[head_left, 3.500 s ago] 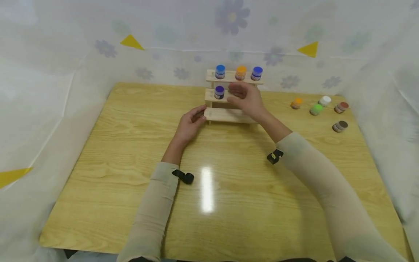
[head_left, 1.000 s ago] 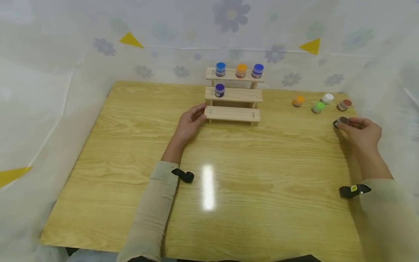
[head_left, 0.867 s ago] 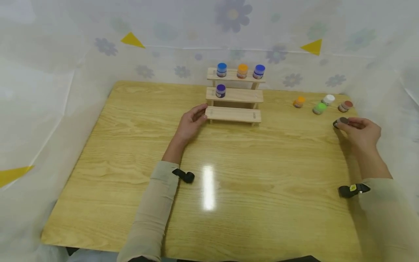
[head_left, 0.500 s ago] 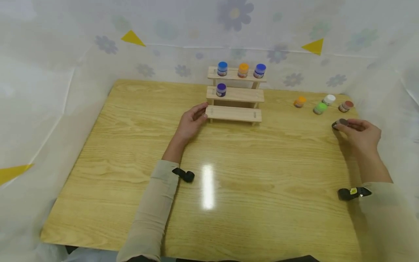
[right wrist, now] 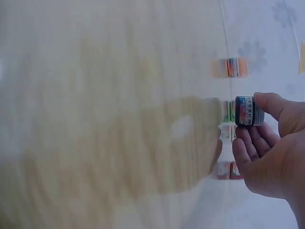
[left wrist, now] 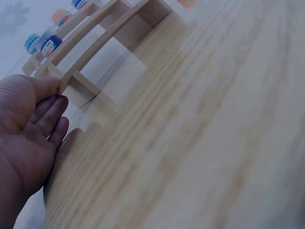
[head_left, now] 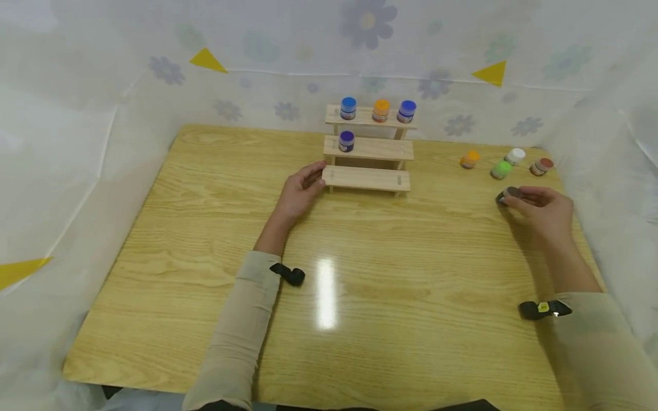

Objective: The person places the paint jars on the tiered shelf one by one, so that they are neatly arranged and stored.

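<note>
My left hand grips the left end of the lowest step of a three-step wooden display rack; the left wrist view has the thumb at the board's end. On the right, my right hand pinches a paint jar with a dark grey-brown lid between thumb and fingers, tilted and close over the table. Along the top step stand a light blue jar, an orange jar and a blue jar. A purple jar is at the left of the middle step.
At the table's back right stand an orange-lidded jar, a green-lidded jar, a white-lidded jar and a reddish-brown-lidded jar. A flowered white sheet hangs behind the wooden table.
My right hand has gone from the rack to the dark-lidded jar, pinched it, and now moves it left. The left hand stays at the rack, and the jars on the rack keep their places.
</note>
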`<action>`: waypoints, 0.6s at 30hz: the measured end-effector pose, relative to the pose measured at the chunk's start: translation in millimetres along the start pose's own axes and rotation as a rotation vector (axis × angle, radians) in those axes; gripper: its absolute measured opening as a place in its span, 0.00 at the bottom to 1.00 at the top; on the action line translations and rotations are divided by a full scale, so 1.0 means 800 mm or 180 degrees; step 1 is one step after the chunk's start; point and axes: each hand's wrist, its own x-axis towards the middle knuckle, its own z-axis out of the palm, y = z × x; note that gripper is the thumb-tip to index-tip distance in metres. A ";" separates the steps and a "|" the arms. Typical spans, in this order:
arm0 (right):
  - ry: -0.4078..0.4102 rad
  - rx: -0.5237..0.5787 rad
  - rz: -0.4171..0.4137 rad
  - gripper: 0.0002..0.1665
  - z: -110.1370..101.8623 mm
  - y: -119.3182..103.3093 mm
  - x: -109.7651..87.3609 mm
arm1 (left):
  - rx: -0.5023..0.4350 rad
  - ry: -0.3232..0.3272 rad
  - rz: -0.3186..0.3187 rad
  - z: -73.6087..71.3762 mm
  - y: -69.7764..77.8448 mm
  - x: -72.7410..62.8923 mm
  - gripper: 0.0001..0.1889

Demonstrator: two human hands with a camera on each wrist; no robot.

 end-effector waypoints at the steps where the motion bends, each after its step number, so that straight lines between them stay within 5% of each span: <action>1: -0.0017 -0.0072 -0.0038 0.25 0.004 -0.001 -0.001 | -0.0010 0.0000 -0.0001 0.000 0.000 0.000 0.25; 9: -0.0167 -0.0665 -0.0376 0.31 0.053 -0.015 -0.008 | -0.0039 -0.0008 -0.0003 0.001 0.000 0.003 0.25; 18: -0.0489 -0.0595 -0.0686 0.32 0.117 -0.044 -0.010 | -0.0053 0.0018 -0.0014 0.003 0.000 0.004 0.25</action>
